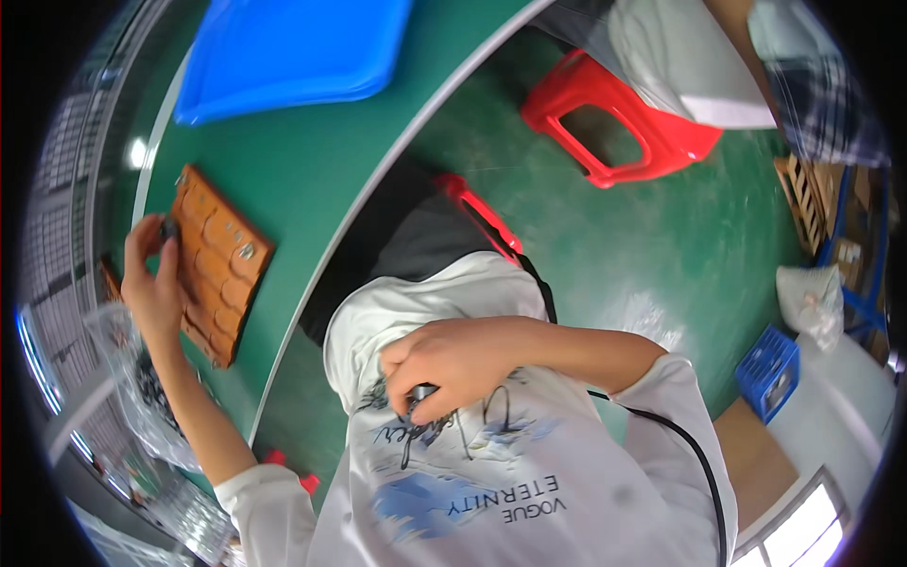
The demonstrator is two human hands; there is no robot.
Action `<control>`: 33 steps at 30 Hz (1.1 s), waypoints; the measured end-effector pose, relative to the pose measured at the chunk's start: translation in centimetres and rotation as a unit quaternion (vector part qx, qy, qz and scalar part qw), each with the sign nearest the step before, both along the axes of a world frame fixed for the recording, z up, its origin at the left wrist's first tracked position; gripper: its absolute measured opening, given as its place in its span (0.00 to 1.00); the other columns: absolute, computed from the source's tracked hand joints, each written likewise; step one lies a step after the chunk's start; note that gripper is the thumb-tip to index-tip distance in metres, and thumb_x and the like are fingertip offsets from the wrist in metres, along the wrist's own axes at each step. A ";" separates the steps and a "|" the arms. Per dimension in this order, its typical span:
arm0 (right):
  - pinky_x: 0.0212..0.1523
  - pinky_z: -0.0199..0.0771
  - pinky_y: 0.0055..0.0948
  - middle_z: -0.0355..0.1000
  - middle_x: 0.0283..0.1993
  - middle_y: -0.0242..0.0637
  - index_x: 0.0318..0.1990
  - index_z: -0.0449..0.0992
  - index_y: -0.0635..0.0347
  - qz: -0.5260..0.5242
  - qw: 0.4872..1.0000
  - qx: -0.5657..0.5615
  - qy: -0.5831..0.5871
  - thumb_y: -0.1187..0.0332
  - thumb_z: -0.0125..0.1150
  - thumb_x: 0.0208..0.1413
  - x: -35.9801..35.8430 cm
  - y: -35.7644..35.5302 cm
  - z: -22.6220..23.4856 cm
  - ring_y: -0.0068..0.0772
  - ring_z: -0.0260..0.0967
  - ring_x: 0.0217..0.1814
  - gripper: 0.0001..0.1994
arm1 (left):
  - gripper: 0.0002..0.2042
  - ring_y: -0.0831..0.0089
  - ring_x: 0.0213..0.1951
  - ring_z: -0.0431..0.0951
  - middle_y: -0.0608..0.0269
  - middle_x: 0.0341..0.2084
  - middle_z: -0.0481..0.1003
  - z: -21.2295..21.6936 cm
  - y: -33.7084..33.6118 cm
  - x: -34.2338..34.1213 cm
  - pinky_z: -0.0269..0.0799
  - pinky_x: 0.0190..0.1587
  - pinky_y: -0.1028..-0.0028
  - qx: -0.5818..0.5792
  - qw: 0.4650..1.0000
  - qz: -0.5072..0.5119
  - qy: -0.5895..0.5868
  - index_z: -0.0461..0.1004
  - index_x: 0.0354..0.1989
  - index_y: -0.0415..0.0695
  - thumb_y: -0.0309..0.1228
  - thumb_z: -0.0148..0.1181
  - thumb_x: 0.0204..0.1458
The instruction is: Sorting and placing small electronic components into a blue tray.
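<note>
A brown moulded panel [219,262] with several metal screws lies on the green table [312,161]. My left hand [151,279] rests at the panel's left edge and pinches a small dark part [169,229] against it. My right hand [455,364] is pulled in against my white printed shirt [491,472], fingers curled around a small dark object [422,391] that is mostly hidden. What that object is cannot be told.
A blue plastic lid [293,52] lies at the far end of the table. A clear plastic bag [142,387] with dark parts sits near my left forearm. On the green floor are a red stool [614,118] with another person seated, a blue crate [767,369] and a black cable [694,458].
</note>
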State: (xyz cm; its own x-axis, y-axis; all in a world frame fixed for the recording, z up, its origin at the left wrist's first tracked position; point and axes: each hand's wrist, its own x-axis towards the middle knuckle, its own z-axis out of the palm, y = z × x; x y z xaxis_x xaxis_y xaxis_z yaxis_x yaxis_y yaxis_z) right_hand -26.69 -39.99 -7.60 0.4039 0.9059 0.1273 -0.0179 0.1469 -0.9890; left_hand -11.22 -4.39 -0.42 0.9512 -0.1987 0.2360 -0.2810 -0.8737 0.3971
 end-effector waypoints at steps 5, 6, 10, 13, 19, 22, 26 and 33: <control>0.49 0.70 0.40 0.73 0.43 0.42 0.40 0.79 0.60 0.023 1.000 0.013 0.015 0.66 0.64 0.52 -0.1 -0.5 -0.6 0.44 0.71 0.49 0.10 | 0.15 0.72 0.45 0.77 0.61 0.47 0.79 0.8 1.0 0.4 0.71 0.51 0.74 0.113 0.992 -0.052 0.007 0.76 0.57 0.39 0.26 0.59 0.61; 0.49 0.70 0.41 0.73 0.43 0.43 0.41 0.77 0.62 0.007 1.000 0.020 0.017 0.66 0.63 0.52 -0.5 -0.6 -0.8 0.45 0.71 0.49 0.11 | 0.15 0.72 0.44 0.77 0.61 0.47 0.79 0.9 1.1 0.5 0.71 0.50 0.74 0.112 0.991 -0.068 0.000 0.77 0.56 0.39 0.26 0.59 0.62; 0.51 0.70 0.43 0.74 0.45 0.48 0.46 0.75 0.67 -0.043 0.999 0.032 0.008 0.66 0.61 0.51 -1.6 -0.9 -1.6 0.49 0.71 0.53 0.17 | 0.14 0.70 0.45 0.77 0.60 0.45 0.79 1.7 1.9 0.7 0.72 0.51 0.72 0.138 0.989 -0.007 0.056 0.77 0.55 0.40 0.26 0.59 0.62; 0.54 0.71 0.41 0.74 0.47 0.51 0.51 0.77 0.67 -0.018 0.999 0.016 -0.040 0.65 0.62 0.50 -0.8 -2.0 -1.5 0.50 0.72 0.54 0.21 | 0.14 0.71 0.45 0.77 0.61 0.46 0.79 1.7 1.7 0.2 0.72 0.50 0.73 0.097 0.992 0.020 0.073 0.77 0.55 0.40 0.27 0.59 0.62; 0.54 0.72 0.40 0.75 0.45 0.50 0.48 0.81 0.66 -0.022 0.995 0.063 -0.074 0.63 0.64 0.49 -1.0 -2.2 -1.9 0.49 0.73 0.51 0.21 | 0.15 0.79 0.39 0.74 0.66 0.37 0.77 1.7 1.5 0.3 0.70 0.39 0.78 0.082 0.996 -0.013 0.044 0.77 0.57 0.40 0.27 0.59 0.62; 0.53 0.72 0.41 0.75 0.45 0.50 0.47 0.81 0.66 -0.027 0.995 0.071 -0.060 0.62 0.65 0.48 -1.3 -2.6 -2.2 0.50 0.74 0.50 0.20 | 0.15 0.83 0.32 0.70 0.70 0.32 0.74 1.7 2.6 0.8 0.68 0.36 0.81 0.037 0.993 0.046 0.102 0.77 0.56 0.39 0.24 0.61 0.60; 0.54 0.71 0.41 0.75 0.46 0.50 0.49 0.80 0.65 -0.068 0.990 0.119 -0.027 0.64 0.63 0.51 -1.7 -2.8 -3.0 0.50 0.73 0.51 0.19 | 0.16 0.82 0.33 0.71 0.70 0.33 0.74 2.3 3.6 0.8 0.69 0.38 0.81 0.112 0.989 0.052 0.082 0.78 0.55 0.39 0.23 0.61 0.58; 0.54 0.72 0.39 0.77 0.47 0.45 0.54 0.78 0.62 -0.029 0.991 0.129 -0.002 0.68 0.62 0.52 -1.1 -3.8 -3.3 0.47 0.74 0.51 0.21 | 0.17 0.77 0.36 0.73 0.64 0.32 0.75 2.8 -1.5 0.0 0.69 0.43 0.76 0.164 0.983 0.029 0.080 0.79 0.55 0.43 0.27 0.61 0.57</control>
State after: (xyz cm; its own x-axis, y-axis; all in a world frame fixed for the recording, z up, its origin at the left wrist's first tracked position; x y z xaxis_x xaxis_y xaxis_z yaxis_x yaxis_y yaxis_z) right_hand -27.82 -43.79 -10.87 0.4529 0.8184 0.3537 0.0009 0.3963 -0.9181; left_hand -11.23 -5.87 2.35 0.9829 -0.1835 0.0147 -0.1839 -0.9748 0.1260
